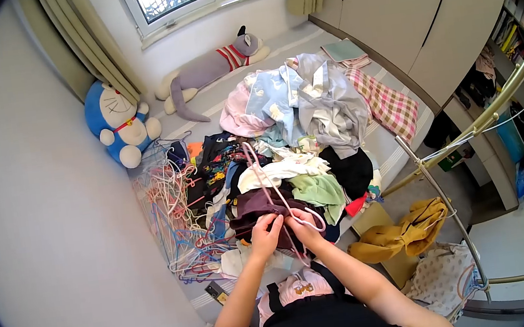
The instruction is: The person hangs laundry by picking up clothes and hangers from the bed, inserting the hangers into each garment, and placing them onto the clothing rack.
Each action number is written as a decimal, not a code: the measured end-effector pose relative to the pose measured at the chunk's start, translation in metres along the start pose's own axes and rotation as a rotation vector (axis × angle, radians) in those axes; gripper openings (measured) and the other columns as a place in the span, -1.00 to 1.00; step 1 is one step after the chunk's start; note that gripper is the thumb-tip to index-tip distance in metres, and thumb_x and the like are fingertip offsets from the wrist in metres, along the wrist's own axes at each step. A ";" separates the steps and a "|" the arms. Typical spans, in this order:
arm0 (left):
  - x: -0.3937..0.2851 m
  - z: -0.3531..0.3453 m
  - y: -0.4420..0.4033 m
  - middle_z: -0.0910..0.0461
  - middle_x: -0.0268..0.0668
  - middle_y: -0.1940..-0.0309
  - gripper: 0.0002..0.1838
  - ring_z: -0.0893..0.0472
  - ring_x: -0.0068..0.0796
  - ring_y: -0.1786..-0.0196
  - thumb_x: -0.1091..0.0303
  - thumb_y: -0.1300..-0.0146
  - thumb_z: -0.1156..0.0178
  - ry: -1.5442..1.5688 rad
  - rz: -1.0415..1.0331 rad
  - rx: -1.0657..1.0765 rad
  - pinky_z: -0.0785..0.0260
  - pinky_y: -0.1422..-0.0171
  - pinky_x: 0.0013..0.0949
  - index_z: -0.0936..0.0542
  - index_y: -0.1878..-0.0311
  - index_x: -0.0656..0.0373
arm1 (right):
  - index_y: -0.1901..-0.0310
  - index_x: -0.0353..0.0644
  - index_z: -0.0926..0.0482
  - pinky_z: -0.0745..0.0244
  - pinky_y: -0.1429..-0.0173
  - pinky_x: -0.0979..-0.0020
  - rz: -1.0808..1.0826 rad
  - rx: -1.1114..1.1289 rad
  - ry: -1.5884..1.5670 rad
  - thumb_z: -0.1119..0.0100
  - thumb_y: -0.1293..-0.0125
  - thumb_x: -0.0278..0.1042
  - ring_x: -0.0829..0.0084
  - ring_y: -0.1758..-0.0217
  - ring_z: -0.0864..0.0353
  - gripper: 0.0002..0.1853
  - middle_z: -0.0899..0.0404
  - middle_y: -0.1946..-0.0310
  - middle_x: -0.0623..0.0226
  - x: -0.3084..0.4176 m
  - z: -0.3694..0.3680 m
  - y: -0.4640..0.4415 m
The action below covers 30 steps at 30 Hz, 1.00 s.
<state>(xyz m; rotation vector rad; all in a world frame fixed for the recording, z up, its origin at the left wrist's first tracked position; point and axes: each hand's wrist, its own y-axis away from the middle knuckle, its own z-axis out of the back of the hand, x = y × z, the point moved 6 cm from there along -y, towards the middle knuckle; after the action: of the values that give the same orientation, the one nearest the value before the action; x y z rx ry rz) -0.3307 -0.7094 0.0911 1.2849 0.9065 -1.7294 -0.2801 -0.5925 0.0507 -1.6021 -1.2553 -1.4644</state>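
A dark maroon garment (251,205) lies bunched in front of me, at the near side of the clothes pile. My left hand (266,236) is closed, thumb and fingers pinching the garment's near edge. Close beside it, my right hand (305,229) is closed around a pale pink clothes hanger (271,179), whose hook curls out at its right. The hanger stands lengthwise over the garment, pointing away from me. Whether the right fingers also grip cloth is hidden. Just beyond lie a cream garment (282,170) and a light green garment (321,190).
Many tangled hangers (172,201) cover the bed's left side. Bedding (277,96) is heaped behind the clothes. A blue plush toy (116,122) and a long grey plush (204,69) rest by the walls. On the right, a metal rack (439,191) holds a mustard garment (407,230).
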 end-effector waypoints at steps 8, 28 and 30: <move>0.002 0.001 0.007 -0.50 -0.19 0.13 -0.82 -0.45 -0.12 0.04 0.52 0.10 -0.19 -0.477 -0.496 -0.012 -0.28 -0.07 -0.20 -0.58 0.34 0.15 | 0.26 -0.15 -0.43 -0.07 0.59 0.66 -0.190 0.075 -0.191 0.07 -0.24 -0.40 0.75 0.66 -0.17 -0.90 -0.32 0.62 0.61 0.013 0.031 0.036; -0.044 -0.135 0.039 -0.51 -0.18 -0.01 -0.77 -0.56 -0.12 0.11 0.62 0.18 -0.03 -0.437 -0.283 0.085 -0.42 0.08 -0.29 -0.55 0.36 0.36 | 0.31 -0.29 -0.57 -0.30 0.39 0.54 0.040 -0.358 0.551 -0.10 -0.24 -0.26 0.63 0.51 -0.38 -0.77 -0.45 0.61 0.42 0.047 0.268 0.214; -0.027 -0.159 0.045 -0.30 -0.13 -0.22 -0.64 -0.52 -0.04 0.06 0.58 0.18 -0.02 -0.662 -0.085 0.132 -0.41 0.05 -0.19 -0.50 0.19 0.37 | 0.30 -0.28 -0.60 -0.31 0.36 0.54 -0.005 -0.305 0.522 -0.11 -0.25 -0.26 0.62 0.48 -0.41 -0.77 -0.51 0.57 0.42 0.046 0.286 0.240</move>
<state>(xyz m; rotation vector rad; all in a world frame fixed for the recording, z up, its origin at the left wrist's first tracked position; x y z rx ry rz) -0.2204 -0.5842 0.0759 0.6664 0.4661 -2.1158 0.0465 -0.4071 0.0763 -1.2640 -0.7640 -1.9853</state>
